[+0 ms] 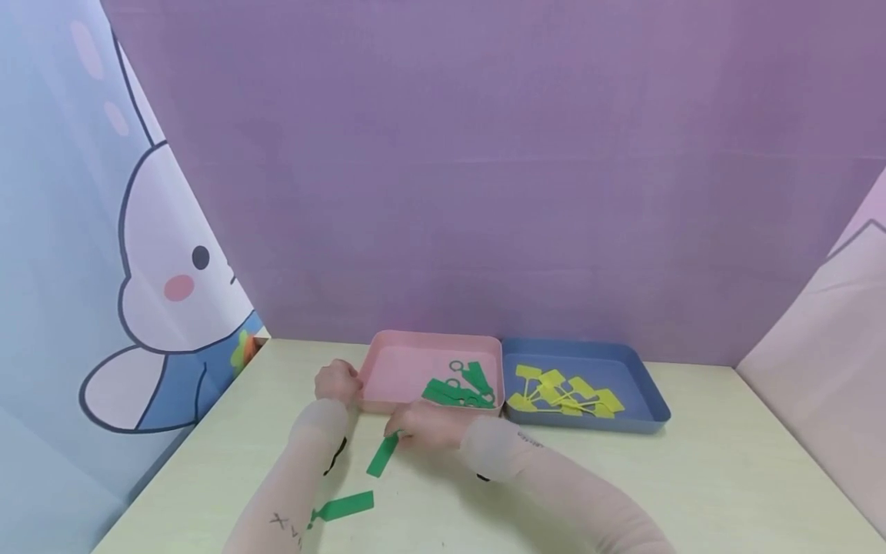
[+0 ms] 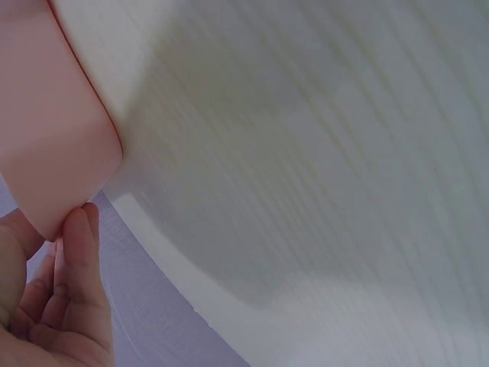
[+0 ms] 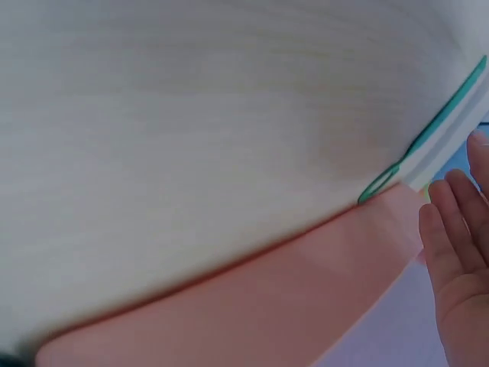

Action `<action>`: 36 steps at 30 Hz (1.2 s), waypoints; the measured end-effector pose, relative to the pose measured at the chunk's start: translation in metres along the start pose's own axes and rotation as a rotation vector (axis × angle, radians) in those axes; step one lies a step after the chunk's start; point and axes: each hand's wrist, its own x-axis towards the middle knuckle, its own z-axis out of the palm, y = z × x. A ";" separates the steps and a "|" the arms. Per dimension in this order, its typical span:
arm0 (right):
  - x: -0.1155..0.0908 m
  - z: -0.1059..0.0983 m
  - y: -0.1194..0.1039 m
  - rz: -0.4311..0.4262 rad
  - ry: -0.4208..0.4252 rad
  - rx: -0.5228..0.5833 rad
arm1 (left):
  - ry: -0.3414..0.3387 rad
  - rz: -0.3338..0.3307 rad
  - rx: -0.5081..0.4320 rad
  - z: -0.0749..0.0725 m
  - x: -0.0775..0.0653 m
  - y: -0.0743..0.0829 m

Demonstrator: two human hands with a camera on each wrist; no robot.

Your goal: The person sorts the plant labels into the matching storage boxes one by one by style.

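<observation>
My left hand (image 1: 338,381) is at the left side of the pink tray (image 1: 415,366). In the left wrist view its thumb and fingers pinch the rim of the pink tray (image 2: 65,145) by a corner. My right hand (image 1: 425,423) is in front of that tray. Its fingers look straight in the right wrist view, beside the tray's wall (image 3: 267,290). Near them a green tag (image 3: 439,115) with a loop end lies on the table; from the head this green tag (image 1: 383,455) is partly covered by the hand. Several green tags (image 1: 443,391) lie inside the pink tray.
Against the pink tray's right side stands a blue tray (image 1: 640,396) with several yellow flag-shaped tags (image 1: 550,391) in it. Another green tag (image 1: 348,505) lies on the table (image 1: 734,462) beside the left forearm. Behind the trays rises a purple cloth (image 1: 484,169).
</observation>
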 end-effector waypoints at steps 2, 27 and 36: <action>0.003 0.003 -0.001 -0.052 0.014 -0.061 | 0.001 0.000 0.002 0.001 0.000 0.000; 0.013 0.016 0.000 -0.094 0.013 -0.325 | 0.011 0.022 -0.006 0.000 0.000 0.002; 0.009 0.016 -0.004 -0.113 -0.032 -0.361 | 0.013 0.017 -0.018 0.000 -0.001 0.000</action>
